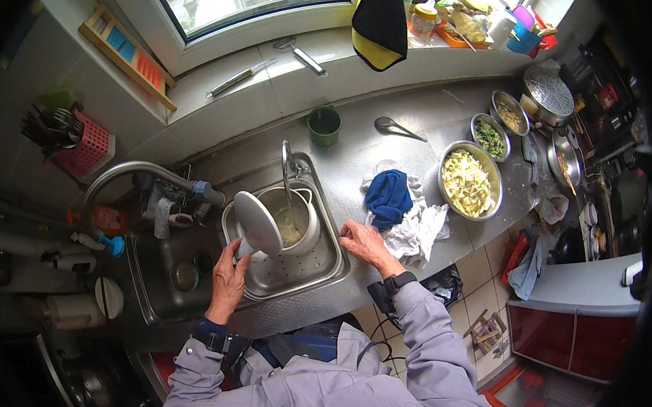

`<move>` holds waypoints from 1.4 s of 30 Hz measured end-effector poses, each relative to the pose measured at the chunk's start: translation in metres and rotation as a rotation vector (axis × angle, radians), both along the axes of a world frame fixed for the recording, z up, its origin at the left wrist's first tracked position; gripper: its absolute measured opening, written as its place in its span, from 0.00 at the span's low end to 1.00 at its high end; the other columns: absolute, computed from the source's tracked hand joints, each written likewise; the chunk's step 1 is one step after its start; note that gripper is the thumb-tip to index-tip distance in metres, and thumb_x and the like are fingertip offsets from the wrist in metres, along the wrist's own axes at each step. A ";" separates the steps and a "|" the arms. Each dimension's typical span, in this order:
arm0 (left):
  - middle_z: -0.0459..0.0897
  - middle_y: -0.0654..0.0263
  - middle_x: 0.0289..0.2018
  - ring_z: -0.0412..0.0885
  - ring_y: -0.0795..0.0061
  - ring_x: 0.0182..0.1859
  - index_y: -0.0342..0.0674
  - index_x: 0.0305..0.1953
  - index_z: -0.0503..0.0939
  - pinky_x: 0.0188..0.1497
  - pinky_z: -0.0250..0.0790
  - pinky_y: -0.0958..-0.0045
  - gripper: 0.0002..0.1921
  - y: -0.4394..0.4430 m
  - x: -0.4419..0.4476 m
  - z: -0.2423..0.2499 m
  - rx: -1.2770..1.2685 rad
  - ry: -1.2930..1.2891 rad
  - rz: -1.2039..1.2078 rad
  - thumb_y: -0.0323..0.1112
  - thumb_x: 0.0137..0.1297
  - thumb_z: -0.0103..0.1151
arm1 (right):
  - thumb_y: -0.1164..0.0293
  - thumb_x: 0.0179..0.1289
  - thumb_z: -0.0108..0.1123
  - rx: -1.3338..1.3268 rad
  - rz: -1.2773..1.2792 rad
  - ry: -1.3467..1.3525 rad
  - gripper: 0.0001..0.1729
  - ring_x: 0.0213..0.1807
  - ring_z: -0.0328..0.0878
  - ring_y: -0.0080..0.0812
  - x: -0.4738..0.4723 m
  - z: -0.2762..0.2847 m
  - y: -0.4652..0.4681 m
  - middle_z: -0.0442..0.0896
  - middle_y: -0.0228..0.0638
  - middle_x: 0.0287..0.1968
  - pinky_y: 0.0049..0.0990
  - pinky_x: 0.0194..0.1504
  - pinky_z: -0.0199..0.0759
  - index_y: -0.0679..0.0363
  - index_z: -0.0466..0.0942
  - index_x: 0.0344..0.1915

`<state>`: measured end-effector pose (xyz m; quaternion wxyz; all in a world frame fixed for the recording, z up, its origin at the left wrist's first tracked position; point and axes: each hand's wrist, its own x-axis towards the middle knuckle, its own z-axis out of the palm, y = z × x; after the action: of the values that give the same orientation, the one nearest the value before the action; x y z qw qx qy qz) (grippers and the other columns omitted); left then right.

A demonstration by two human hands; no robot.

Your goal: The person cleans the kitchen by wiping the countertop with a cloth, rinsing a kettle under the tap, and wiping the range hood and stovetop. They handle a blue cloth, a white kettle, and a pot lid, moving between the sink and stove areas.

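My left hand (228,281) grips the short grey handle of a white round lid (258,222). The lid is tilted on edge beside a white pot (308,233), hiding part of its rim. Inside the pot is something pale, under the slim tap (286,163); whether water runs is hard to tell. The pot stands in a perforated steel basket (300,277) set in the right sink bowl. My right hand (365,242) is at the sink's right edge with its fingers curled; their undersides are hidden. Close by lie a blue cloth (388,198) and a white cloth (421,236).
A steel bowl of chopped pale vegetables (468,183), a bowl of chopped greens (490,137) and a spoon (399,128) are on the counter. A green mug (324,127) stands behind the sink. The big curved tap (134,166) arches over the left sink bowl (158,283).
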<state>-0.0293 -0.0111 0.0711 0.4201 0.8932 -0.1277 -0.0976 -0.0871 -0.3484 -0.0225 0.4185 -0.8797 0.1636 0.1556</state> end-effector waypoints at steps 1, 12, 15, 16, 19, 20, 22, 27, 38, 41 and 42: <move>0.82 0.46 0.55 0.80 0.46 0.57 0.34 0.63 0.74 0.59 0.72 0.58 0.21 0.000 0.000 0.000 -0.001 0.005 0.001 0.36 0.74 0.55 | 0.59 0.58 0.60 0.008 -0.010 0.026 0.19 0.52 0.83 0.53 0.000 0.000 0.000 0.88 0.45 0.44 0.48 0.51 0.75 0.54 0.81 0.48; 0.83 0.49 0.55 0.82 0.55 0.56 0.34 0.64 0.74 0.59 0.71 0.63 0.23 0.002 0.000 -0.003 -0.018 0.009 0.023 0.40 0.73 0.58 | 0.61 0.59 0.58 -0.066 -0.023 -0.006 0.17 0.49 0.84 0.51 0.004 0.000 0.003 0.88 0.46 0.41 0.45 0.52 0.75 0.57 0.82 0.45; 0.83 0.49 0.54 0.82 0.57 0.55 0.34 0.64 0.74 0.59 0.71 0.64 0.24 0.002 0.000 -0.003 -0.029 0.015 0.034 0.41 0.73 0.58 | 0.61 0.60 0.58 -0.070 -0.023 0.007 0.17 0.49 0.84 0.51 0.006 0.000 0.003 0.88 0.47 0.41 0.45 0.52 0.75 0.57 0.83 0.45; 0.83 0.49 0.54 0.82 0.57 0.55 0.34 0.63 0.74 0.59 0.71 0.64 0.23 0.001 0.000 -0.002 -0.036 0.028 0.037 0.41 0.73 0.58 | 0.60 0.60 0.58 -0.064 -0.018 0.003 0.18 0.49 0.84 0.51 0.006 0.000 0.003 0.88 0.47 0.41 0.45 0.52 0.75 0.57 0.83 0.45; 0.83 0.51 0.54 0.82 0.57 0.54 0.33 0.62 0.76 0.59 0.71 0.64 0.23 0.001 0.001 0.002 -0.031 0.050 0.038 0.39 0.72 0.59 | 0.60 0.60 0.57 -0.052 -0.025 0.023 0.18 0.49 0.84 0.52 0.009 0.001 0.002 0.88 0.48 0.41 0.44 0.53 0.75 0.58 0.83 0.45; 0.83 0.51 0.54 0.82 0.57 0.54 0.33 0.62 0.76 0.59 0.71 0.64 0.22 0.001 0.002 0.003 -0.003 0.036 0.021 0.38 0.72 0.59 | 0.60 0.60 0.57 -0.046 -0.030 0.037 0.18 0.50 0.84 0.52 0.011 0.002 0.002 0.88 0.48 0.41 0.44 0.53 0.75 0.58 0.83 0.45; 0.83 0.52 0.54 0.82 0.57 0.54 0.33 0.61 0.77 0.59 0.72 0.64 0.21 0.001 0.005 0.008 0.030 0.009 -0.006 0.37 0.71 0.59 | 0.60 0.60 0.56 -0.048 -0.027 0.071 0.19 0.51 0.84 0.52 0.014 0.002 0.001 0.88 0.49 0.43 0.45 0.53 0.75 0.58 0.83 0.45; 0.82 0.51 0.53 0.83 0.57 0.50 0.30 0.58 0.77 0.52 0.75 0.64 0.19 0.000 0.015 0.025 -0.050 -0.067 0.047 0.36 0.73 0.56 | 0.58 0.61 0.54 0.020 -0.068 0.126 0.20 0.52 0.84 0.54 0.028 0.006 0.000 0.88 0.50 0.43 0.46 0.53 0.75 0.58 0.83 0.46; 0.87 0.57 0.48 0.85 0.67 0.49 0.33 0.55 0.81 0.54 0.75 0.69 0.16 -0.028 0.061 0.097 -0.181 -0.173 0.036 0.38 0.75 0.58 | 0.63 0.63 0.52 0.300 -0.143 -0.112 0.18 0.28 0.86 0.35 0.073 0.030 -0.002 0.86 0.43 0.28 0.35 0.37 0.78 0.67 0.81 0.39; 0.88 0.57 0.47 0.86 0.69 0.48 0.33 0.55 0.81 0.54 0.76 0.71 0.16 -0.041 0.071 0.113 -0.136 -0.113 -0.040 0.38 0.75 0.58 | 0.63 0.63 0.53 0.353 -0.132 -0.112 0.18 0.27 0.85 0.34 0.088 0.028 -0.002 0.86 0.42 0.28 0.33 0.32 0.76 0.68 0.80 0.38; 0.89 0.57 0.44 0.86 0.70 0.46 0.31 0.55 0.80 0.52 0.76 0.72 0.17 -0.046 0.076 0.116 -0.134 -0.110 -0.062 0.39 0.75 0.59 | 0.62 0.62 0.54 0.385 -0.138 -0.098 0.18 0.27 0.85 0.34 0.093 0.028 -0.002 0.86 0.41 0.28 0.31 0.30 0.76 0.69 0.80 0.38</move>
<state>0.0469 -0.0575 0.1870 0.4681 0.8626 -0.1844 -0.0526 0.0058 -0.3507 0.0051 0.5960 -0.7768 0.1701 0.1118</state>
